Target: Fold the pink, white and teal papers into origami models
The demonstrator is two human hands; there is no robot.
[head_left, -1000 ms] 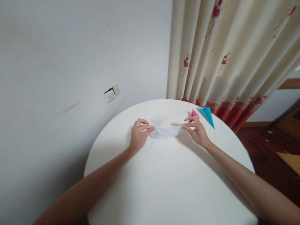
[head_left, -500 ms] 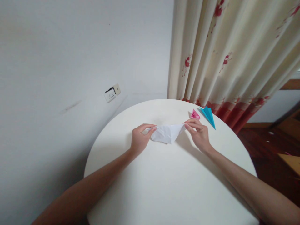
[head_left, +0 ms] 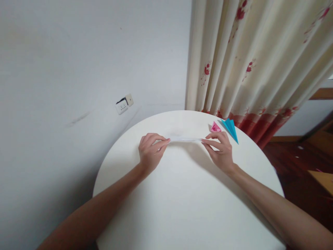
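While pinched at both ends, white sheet (head_left: 185, 139): stretched straight above far half of round white table (head_left: 179, 201); nearly edge-on, so hard to judge folds.
Left hand (head_left: 151, 151): holding left end narrowly between thumb and fingers.
Right hand (head_left: 222, 151): pinching right end, close to pink folded piece (head_left: 215, 127).
Pink folded piece: on table, near far right edge.
Blue folded paper (head_left: 231, 129): lying just beside, tip toward near side.

The sheet (head_left: 185, 140) is showing white and thin, almost edge-on, just a narrow strip! It's stretching crosswise over the far part of the table (head_left: 186, 201), running nearly straight, both ends being pinched, the middle spanning free, its broad face hiding.
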